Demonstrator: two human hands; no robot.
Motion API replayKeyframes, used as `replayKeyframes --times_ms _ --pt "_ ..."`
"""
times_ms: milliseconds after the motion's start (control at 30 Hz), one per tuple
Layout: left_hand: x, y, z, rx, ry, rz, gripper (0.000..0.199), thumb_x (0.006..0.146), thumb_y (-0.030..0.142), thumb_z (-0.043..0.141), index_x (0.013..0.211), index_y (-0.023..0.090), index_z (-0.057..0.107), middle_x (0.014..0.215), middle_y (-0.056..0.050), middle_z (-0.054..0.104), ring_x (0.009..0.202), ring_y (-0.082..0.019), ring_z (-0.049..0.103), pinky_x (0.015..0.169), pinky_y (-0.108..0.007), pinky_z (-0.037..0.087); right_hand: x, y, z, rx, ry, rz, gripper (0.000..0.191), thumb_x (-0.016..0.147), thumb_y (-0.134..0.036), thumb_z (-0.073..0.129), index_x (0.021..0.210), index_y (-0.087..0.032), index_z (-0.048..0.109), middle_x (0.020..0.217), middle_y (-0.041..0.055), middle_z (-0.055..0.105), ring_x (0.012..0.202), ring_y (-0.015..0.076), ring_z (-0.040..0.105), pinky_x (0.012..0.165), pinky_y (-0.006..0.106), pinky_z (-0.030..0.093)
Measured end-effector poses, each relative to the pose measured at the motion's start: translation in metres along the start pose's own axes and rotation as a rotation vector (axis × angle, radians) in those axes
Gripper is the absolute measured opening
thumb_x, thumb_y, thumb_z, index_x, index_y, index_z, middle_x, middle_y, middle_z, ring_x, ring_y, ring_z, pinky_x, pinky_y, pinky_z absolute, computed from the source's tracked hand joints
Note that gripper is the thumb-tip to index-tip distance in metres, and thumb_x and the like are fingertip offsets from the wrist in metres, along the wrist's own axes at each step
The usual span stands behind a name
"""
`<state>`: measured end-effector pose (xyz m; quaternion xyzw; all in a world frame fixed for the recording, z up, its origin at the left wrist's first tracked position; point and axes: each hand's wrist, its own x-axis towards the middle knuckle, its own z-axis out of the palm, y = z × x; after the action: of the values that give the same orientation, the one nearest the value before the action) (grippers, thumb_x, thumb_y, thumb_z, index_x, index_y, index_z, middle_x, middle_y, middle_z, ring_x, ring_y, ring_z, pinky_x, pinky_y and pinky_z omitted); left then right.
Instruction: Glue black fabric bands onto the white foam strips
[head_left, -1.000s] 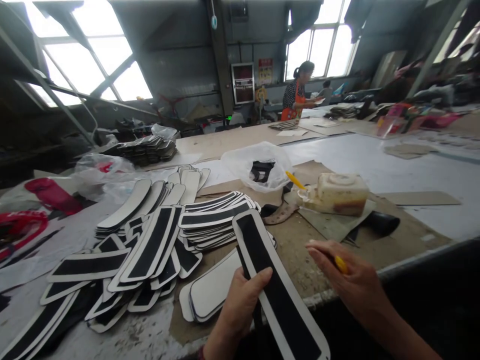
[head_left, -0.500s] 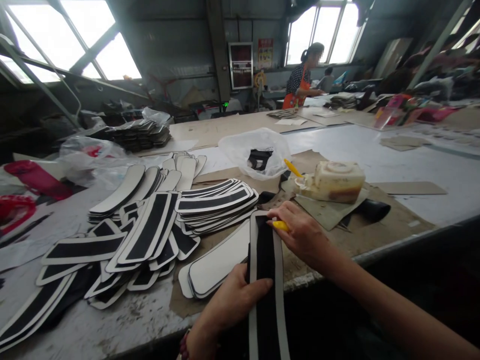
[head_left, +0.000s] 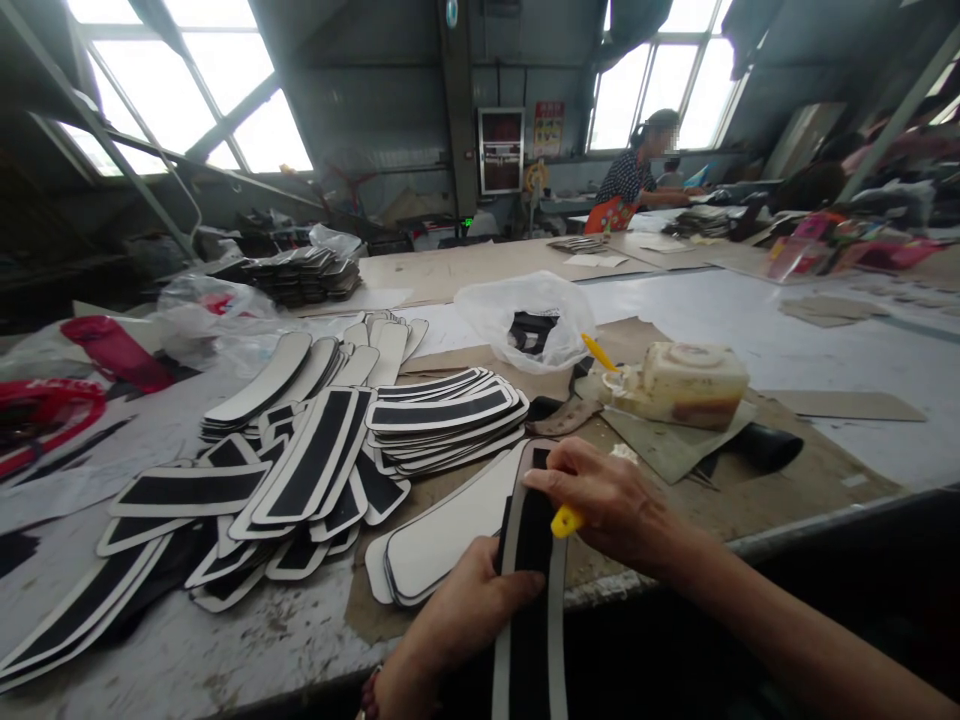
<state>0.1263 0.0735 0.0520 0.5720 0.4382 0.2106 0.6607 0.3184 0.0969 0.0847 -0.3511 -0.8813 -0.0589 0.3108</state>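
Note:
A long strip (head_left: 534, 570), pale grey at its borders with a black band down the middle, hangs over the table's front edge. My left hand (head_left: 480, 592) grips its left side, thumb across the black band. At the strip's upper end, my right hand (head_left: 600, 500) has fingers bent onto the band and also holds a yellow-handled tool (head_left: 568, 521), whose far end is hidden in the palm. Blank pale strips (head_left: 442, 540) lie just behind my left hand. Farther back is a neat stack of black-centred strips (head_left: 442, 410).
Loose black-and-white strips (head_left: 187, 492) pile up at left. A stained plastic container (head_left: 694, 385) with a second yellow tool (head_left: 600, 352) stands at right. Behind are a plastic bag (head_left: 525, 320) and, across the tables, a person in an orange apron (head_left: 611, 215).
The camera view has shifted, moving the scene right and slightly down. My right hand has turned and its fingers now press on the strip's top; the black band there lies flatter.

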Motion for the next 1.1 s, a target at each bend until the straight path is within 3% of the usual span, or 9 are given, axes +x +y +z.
replayKeyframes --times_ms 267,433,600,733,867,1100 --pt "0.002 -0.005 0.001 0.034 0.025 -0.005 0.006 0.070 0.021 0.052 0.066 0.016 0.051 0.057 0.004 0.041 0.052 -0.010 0.034 0.048 -0.025 0.026 0.014 -0.005 -0.012 -0.245 -0.233 -0.041 0.019 0.077 -0.004 0.052 0.087 -0.018 0.061 0.087 0.0077 0.056 0.079 0.0204 0.050 0.057 0.026 0.040" --pt "0.006 -0.006 0.000 0.081 0.111 0.026 0.004 0.068 0.017 0.050 0.065 0.017 0.052 0.055 0.005 0.038 0.051 -0.010 0.031 0.047 -0.025 0.023 0.009 -0.013 -0.011 -0.356 -0.262 -0.092 0.020 0.078 0.001 0.050 0.078 -0.017 0.057 0.087 0.0086 0.058 0.078 0.0215 0.048 0.059 0.028 0.037" --pt "0.006 -0.002 -0.003 0.064 0.140 0.063 0.003 0.066 0.015 0.050 0.064 0.016 0.052 0.057 0.005 0.038 0.054 -0.010 0.029 0.050 -0.025 0.024 0.003 -0.017 -0.019 -0.245 -0.275 -0.071 0.014 0.079 -0.004 0.054 0.076 -0.018 0.053 0.070 0.0030 0.054 0.067 0.0190 0.045 0.056 0.028 0.034" --pt "0.004 -0.004 -0.006 0.031 0.082 0.027 0.004 0.066 0.019 0.055 0.066 0.015 0.054 0.057 0.005 0.040 0.055 -0.011 0.032 0.051 -0.025 0.024 0.008 -0.006 -0.026 -0.071 -0.305 0.057 0.017 0.072 -0.006 0.059 0.084 -0.017 0.054 0.079 0.0031 0.059 0.076 0.0184 0.050 0.064 0.027 0.038" --pt "0.002 -0.005 -0.006 0.000 0.004 -0.029 0.010 0.067 0.024 0.057 0.064 0.015 0.054 0.056 0.004 0.042 0.053 -0.011 0.035 0.051 -0.026 0.025 0.014 0.003 -0.030 0.065 -0.326 0.171 0.012 0.080 -0.010 0.055 0.089 -0.018 0.057 0.086 0.0033 0.061 0.082 0.0178 0.054 0.073 0.028 0.040" --pt "-0.001 -0.004 -0.005 -0.066 -0.118 -0.093 0.023 0.068 0.031 0.065 0.080 0.012 0.063 0.065 0.000 0.054 0.059 -0.014 0.045 0.057 -0.026 0.034 0.017 0.003 -0.036 0.017 -0.364 0.200 0.012 0.081 -0.017 0.062 0.093 -0.017 0.058 0.088 0.0047 0.062 0.084 0.0189 0.057 0.071 0.028 0.041"
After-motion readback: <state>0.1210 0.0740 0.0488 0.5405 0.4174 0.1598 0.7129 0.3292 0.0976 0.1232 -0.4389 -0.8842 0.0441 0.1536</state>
